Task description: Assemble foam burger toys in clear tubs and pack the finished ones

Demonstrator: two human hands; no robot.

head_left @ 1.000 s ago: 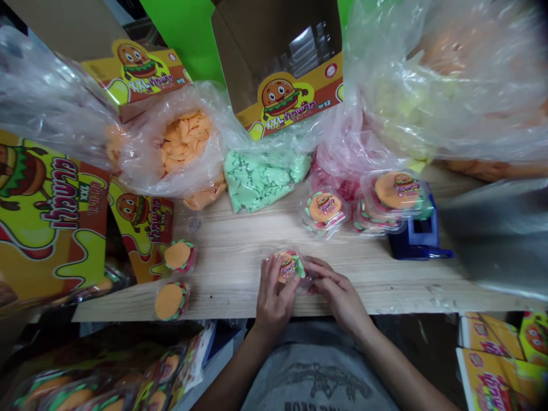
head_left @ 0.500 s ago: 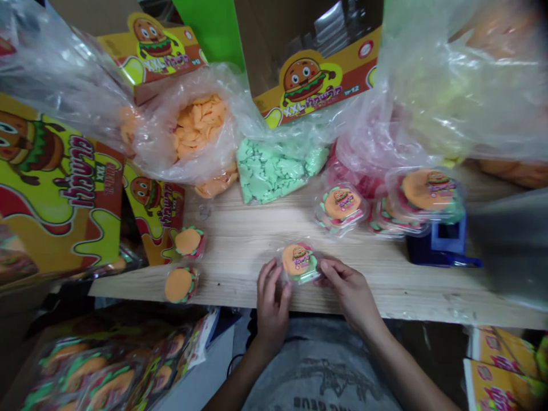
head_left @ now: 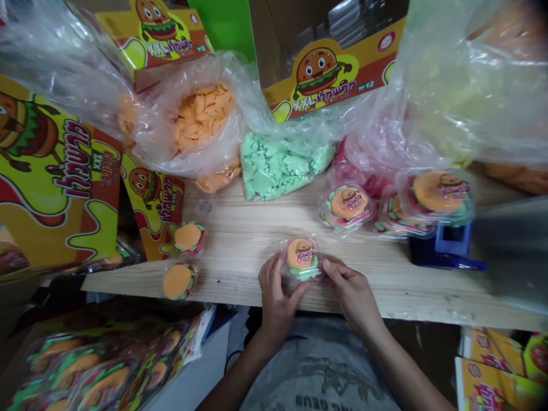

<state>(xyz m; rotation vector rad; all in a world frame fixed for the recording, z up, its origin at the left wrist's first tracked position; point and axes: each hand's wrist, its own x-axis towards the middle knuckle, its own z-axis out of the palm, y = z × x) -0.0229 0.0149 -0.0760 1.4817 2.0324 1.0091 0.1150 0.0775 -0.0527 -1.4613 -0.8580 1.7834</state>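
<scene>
Left hand (head_left: pixel 278 302), right hand (head_left: pixel 351 295), holding clear-wrapped burger candy (head_left: pixel 302 260)

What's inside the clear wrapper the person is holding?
A round burger-shaped sweet with an orange top and green edging shows through; its underside and the parts behind the fingers stay hidden.

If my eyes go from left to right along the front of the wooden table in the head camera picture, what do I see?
Yellow burger box → loose burger candy packet → left hand → held burger candy packet → right hand → blue plastic device
</scene>
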